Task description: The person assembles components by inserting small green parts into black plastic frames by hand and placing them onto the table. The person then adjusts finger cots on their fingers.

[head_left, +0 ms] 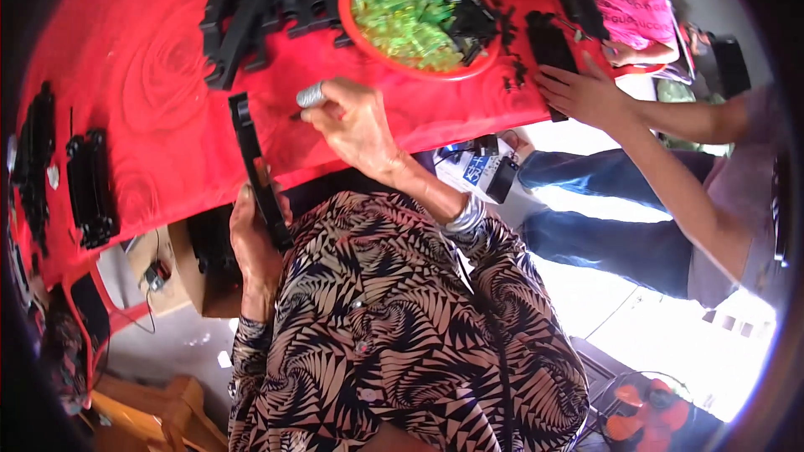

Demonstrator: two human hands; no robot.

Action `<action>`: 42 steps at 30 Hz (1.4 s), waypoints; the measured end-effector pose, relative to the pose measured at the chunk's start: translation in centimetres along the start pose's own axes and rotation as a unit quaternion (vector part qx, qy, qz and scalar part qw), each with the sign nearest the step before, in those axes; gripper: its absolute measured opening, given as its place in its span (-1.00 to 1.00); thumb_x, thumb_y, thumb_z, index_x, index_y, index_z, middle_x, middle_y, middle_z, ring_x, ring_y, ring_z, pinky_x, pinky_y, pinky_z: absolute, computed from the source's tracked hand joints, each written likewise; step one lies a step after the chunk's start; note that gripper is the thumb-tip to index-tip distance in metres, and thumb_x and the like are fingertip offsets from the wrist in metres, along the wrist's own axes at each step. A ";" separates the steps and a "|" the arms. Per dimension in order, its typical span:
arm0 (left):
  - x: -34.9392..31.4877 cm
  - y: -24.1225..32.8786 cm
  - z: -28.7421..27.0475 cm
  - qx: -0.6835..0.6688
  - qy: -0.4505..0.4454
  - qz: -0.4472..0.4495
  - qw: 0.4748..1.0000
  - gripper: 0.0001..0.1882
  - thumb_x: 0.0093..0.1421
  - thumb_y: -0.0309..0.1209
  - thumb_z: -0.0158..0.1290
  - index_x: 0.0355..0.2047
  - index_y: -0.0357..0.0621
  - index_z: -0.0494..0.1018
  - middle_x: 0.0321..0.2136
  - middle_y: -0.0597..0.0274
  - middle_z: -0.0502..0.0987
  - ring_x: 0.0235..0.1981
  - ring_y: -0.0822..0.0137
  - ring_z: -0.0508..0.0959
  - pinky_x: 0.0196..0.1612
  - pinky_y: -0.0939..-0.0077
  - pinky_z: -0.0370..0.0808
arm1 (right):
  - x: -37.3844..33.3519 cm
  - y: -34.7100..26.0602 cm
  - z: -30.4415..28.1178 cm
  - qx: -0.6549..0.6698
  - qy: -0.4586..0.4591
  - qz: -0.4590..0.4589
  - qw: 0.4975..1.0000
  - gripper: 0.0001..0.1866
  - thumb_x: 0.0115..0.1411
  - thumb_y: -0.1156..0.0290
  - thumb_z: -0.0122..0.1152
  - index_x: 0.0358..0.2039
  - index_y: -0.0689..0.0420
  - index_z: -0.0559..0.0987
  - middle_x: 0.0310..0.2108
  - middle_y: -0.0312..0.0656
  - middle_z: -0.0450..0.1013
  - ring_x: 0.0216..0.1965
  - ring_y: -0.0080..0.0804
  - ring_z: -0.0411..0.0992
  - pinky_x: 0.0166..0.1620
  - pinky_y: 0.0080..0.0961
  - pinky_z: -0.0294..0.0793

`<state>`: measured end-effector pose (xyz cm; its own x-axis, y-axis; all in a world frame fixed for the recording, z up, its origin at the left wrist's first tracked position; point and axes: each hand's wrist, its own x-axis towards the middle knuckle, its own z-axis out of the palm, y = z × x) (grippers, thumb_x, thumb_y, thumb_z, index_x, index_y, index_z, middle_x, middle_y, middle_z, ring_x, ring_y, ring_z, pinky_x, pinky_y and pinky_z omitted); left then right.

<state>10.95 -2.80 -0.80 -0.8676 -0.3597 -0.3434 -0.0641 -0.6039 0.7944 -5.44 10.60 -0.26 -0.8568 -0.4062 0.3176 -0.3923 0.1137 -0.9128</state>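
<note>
My left hand (253, 238) is closed round the lower part of a long, narrow black plastic part (248, 144), which tilts up over the near edge of the red-covered table. To its right, my right hand (356, 125) is raised above the cloth with its fingers pinched together. A small dark piece (296, 115) shows at those fingertips; its kind is too small to make out. Silvery-grey tape (311, 95) wraps one finger of this hand. Beyond it stands a red bowl (345, 17) filled with small translucent green pieces (402, 12) and black pieces (471, 21).
Long black parts (251, 12) lie piled behind my hands, and more black parts (90, 188) lie at the left. A co-worker's hand (578, 92) rests by a black part (548, 46) at the right. Another person (624, 0) sits beyond. Below right is a fan (645, 410).
</note>
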 end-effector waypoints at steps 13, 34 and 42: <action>0.2 0.2 2.7 0.036 -0.016 -0.019 0.999 -0.56 0.39 -0.17 -0.22 0.05 -0.27 0.38 -0.30 0.17 0.51 -0.44 0.43 0.47 -0.44 0.60 0.39 | -1.2 2.4 -2.3 0.103 -0.008 0.088 0.991 -0.82 0.08 0.70 0.26 -0.28 0.21 0.59 -0.40 -0.32 0.54 -0.39 -0.73 0.40 -0.37 -0.70 0.43; 1.4 -1.7 4.5 -0.074 -0.002 -0.075 0.994 -0.62 0.41 -0.21 -0.24 -0.01 -0.26 0.36 -0.30 0.02 0.53 -0.54 0.34 0.45 -0.51 0.53 0.39 | -0.8 2.6 -2.1 0.170 -0.043 0.133 0.975 -0.76 0.07 0.68 0.26 -0.22 0.20 0.58 -0.43 -0.32 0.52 -0.43 -0.71 0.41 -0.39 -0.73 0.42; 1.0 -0.9 4.0 -0.067 -0.004 -0.045 0.997 -0.55 0.35 -0.11 -0.11 0.05 -0.20 0.35 -0.32 0.13 0.53 -0.58 0.43 0.42 -0.56 0.56 0.35 | -0.7 1.3 -4.2 0.250 -0.085 0.223 0.938 -0.76 0.06 0.60 0.28 -0.20 0.22 0.58 -0.39 -0.27 0.53 -0.41 -0.61 0.48 -0.37 -0.66 0.46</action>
<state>8.20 0.25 0.18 -0.8649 -0.2946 -0.4064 -0.0765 -0.7228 0.6868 -6.77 14.88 -0.58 -0.8157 -0.5634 -0.1312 0.2348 -0.1152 -0.9652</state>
